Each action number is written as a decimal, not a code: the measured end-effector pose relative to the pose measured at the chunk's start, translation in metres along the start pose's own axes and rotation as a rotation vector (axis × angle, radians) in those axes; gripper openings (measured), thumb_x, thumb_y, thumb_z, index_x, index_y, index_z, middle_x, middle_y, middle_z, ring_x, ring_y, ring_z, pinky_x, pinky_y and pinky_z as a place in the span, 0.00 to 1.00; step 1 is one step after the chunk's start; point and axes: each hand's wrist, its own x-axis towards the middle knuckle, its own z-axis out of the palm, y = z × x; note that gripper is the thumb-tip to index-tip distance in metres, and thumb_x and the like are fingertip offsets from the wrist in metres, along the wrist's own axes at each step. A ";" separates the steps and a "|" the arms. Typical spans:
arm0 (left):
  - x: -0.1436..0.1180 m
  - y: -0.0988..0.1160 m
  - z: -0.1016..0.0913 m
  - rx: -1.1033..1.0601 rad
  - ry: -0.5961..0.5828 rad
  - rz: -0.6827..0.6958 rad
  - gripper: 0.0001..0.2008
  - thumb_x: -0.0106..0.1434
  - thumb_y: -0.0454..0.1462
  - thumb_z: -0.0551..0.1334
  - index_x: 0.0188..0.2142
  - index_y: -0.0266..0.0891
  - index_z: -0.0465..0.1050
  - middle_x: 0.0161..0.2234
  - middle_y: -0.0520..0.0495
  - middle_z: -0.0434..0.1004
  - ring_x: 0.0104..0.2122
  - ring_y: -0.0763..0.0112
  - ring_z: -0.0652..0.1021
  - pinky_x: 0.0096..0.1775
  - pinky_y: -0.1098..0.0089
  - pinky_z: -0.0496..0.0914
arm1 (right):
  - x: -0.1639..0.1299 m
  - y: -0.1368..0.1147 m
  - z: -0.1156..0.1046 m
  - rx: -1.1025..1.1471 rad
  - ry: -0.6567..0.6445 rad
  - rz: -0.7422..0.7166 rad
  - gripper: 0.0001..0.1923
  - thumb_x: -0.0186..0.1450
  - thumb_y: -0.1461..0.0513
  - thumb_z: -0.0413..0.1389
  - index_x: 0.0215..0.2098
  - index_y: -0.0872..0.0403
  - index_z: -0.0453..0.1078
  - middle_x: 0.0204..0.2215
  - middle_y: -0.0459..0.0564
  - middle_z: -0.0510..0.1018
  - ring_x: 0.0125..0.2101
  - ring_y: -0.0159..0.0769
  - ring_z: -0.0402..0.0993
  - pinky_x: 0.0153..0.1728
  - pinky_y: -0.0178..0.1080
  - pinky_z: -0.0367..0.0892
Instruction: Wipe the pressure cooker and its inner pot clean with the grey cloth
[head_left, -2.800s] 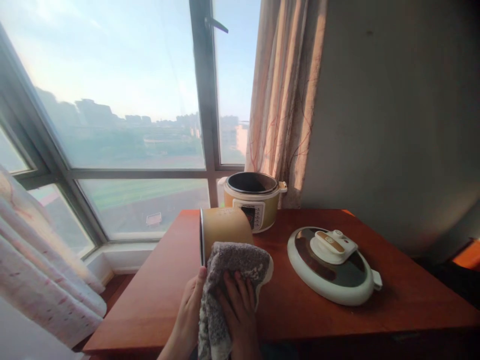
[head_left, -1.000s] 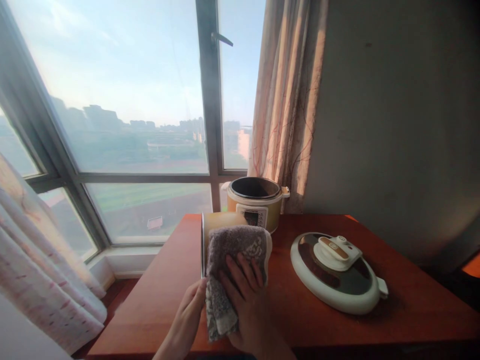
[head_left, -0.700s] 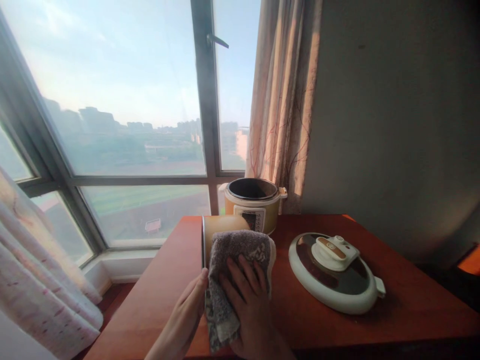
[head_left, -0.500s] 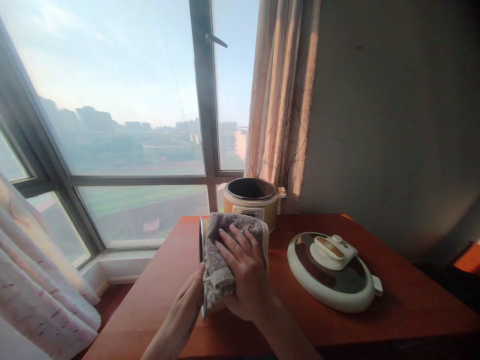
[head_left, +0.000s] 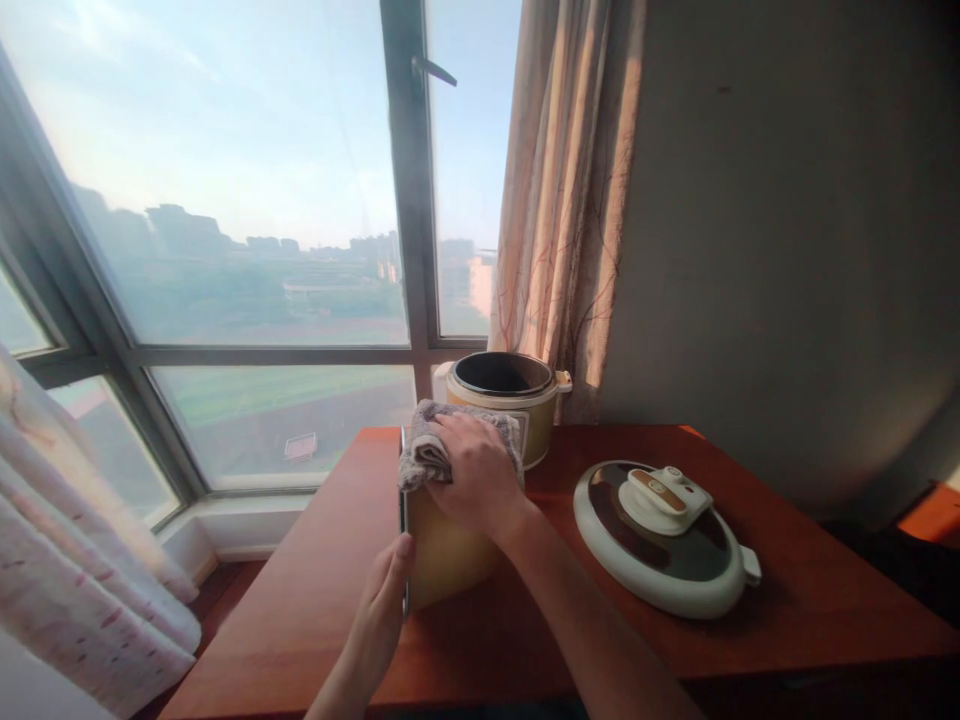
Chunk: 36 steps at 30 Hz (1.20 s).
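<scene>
A golden inner pot rests on its side on the table, with its rim facing left. My left hand grips the lower part of that rim, its thumb on the near side and its other fingers mostly hidden. Over the top of the pot lies a bunched grey-brown towel, folded at its left end. My right hand is closed over the towel and presses it to the pot's outer wall. Just behind stands the cooker body, upright, with a dark open top.
On the right of the reddish wooden table lies a round white cooker lid with a dark top and a handle. A window and a curtain are behind the table. Another curtain hangs at left.
My right hand and the towel have moved up and away along the pot, uncovering its golden side. The towel is more bunched. My left hand stays at the rim, slightly lower.
</scene>
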 end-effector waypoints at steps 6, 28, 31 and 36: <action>-0.014 -0.051 -0.026 0.287 -0.032 0.265 0.33 0.56 0.65 0.60 0.30 0.38 0.81 0.33 0.40 0.83 0.38 0.52 0.79 0.42 0.59 0.75 | 0.004 0.003 0.003 -0.079 0.015 -0.012 0.30 0.65 0.52 0.55 0.62 0.55 0.67 0.66 0.55 0.66 0.64 0.49 0.58 0.66 0.51 0.46; -0.005 0.005 -0.001 0.076 -0.099 0.026 0.34 0.52 0.67 0.62 0.26 0.38 0.80 0.26 0.45 0.79 0.30 0.61 0.75 0.34 0.67 0.73 | -0.167 0.005 0.081 0.031 -0.176 -0.112 0.46 0.61 0.57 0.56 0.74 0.47 0.43 0.74 0.47 0.41 0.72 0.55 0.37 0.69 0.61 0.38; -0.007 0.022 0.000 0.113 -0.129 -0.040 0.35 0.54 0.67 0.60 0.30 0.37 0.81 0.30 0.44 0.82 0.34 0.58 0.77 0.38 0.65 0.74 | -0.180 0.005 0.094 0.038 -0.136 -0.089 0.45 0.61 0.57 0.56 0.74 0.47 0.44 0.74 0.48 0.43 0.72 0.55 0.39 0.68 0.60 0.42; -0.011 0.027 0.000 0.184 -0.012 -0.069 0.40 0.51 0.70 0.58 0.34 0.36 0.82 0.37 0.42 0.84 0.44 0.51 0.79 0.48 0.62 0.74 | -0.163 0.006 0.082 0.002 -0.081 -0.127 0.46 0.59 0.59 0.56 0.73 0.47 0.46 0.74 0.47 0.44 0.72 0.53 0.38 0.69 0.59 0.35</action>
